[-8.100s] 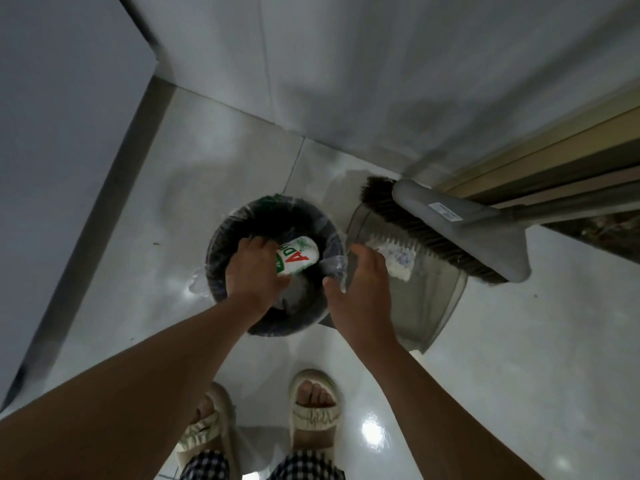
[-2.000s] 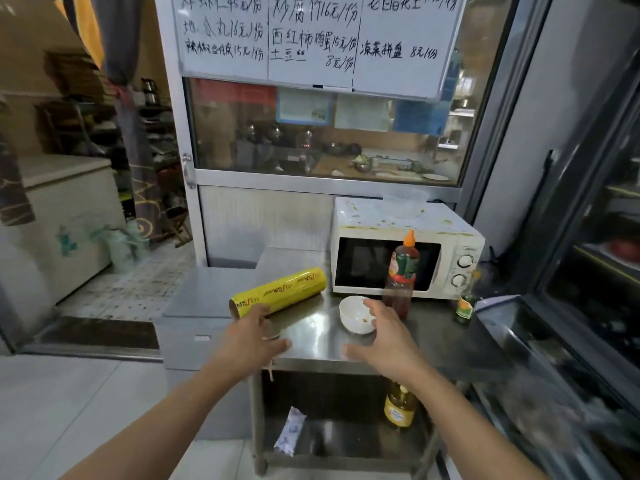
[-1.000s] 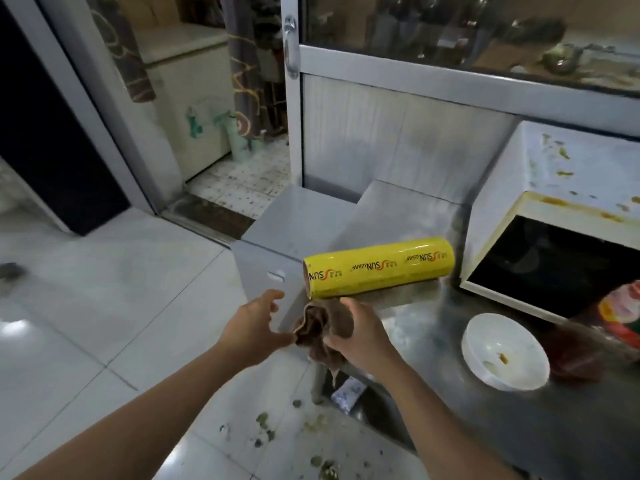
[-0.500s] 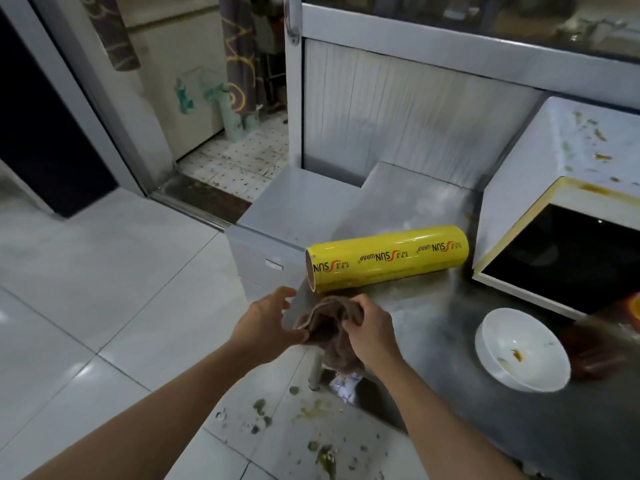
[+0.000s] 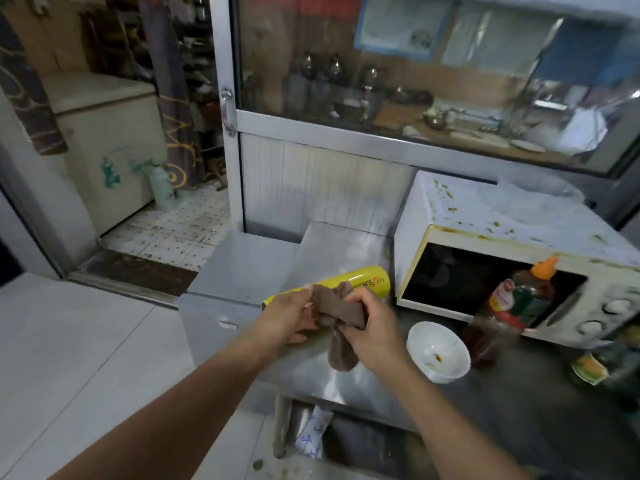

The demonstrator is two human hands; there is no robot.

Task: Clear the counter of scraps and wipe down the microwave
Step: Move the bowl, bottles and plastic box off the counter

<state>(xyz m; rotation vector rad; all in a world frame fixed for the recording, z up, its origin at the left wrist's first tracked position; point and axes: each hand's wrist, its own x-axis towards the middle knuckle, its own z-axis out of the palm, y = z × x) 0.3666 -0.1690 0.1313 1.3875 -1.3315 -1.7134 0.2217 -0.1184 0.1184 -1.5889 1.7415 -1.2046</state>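
Head view: I have both hands up in front of me over the counter point(image 5: 353, 386) edge, working a brown rag point(image 5: 337, 308). My left hand point(image 5: 289, 315) pinches one bunched end and my right hand point(image 5: 372, 332) grips the other, fingers curled round the cloth, with a tail of it hanging below my right fingers. I read this as the step between the two halves of the job: getting the rag folded or opened out, ready for wiping. The next move, as I judge it, calls for shifting the rag into one hand and carrying it up and to the right of my fingers, onto the microwave point(image 5: 512, 258).

Just behind my fingers lies a yellow roll point(image 5: 363, 284) of wrap, partly hidden by the rag. To the right of my right hand, near it, sits a white bowl point(image 5: 438, 351) with a few scraps in it. Beyond the bowl a sauce bottle point(image 5: 512, 306) stands right in front of the microwave door, so I think it must be moved before the front can be wiped. The microwave's top is spattered with yellow-green spots; something clear, perhaps a plastic cover, rests at its back, though blur makes that hard to tell. Farthest off is a glass cabinet point(image 5: 415, 64).
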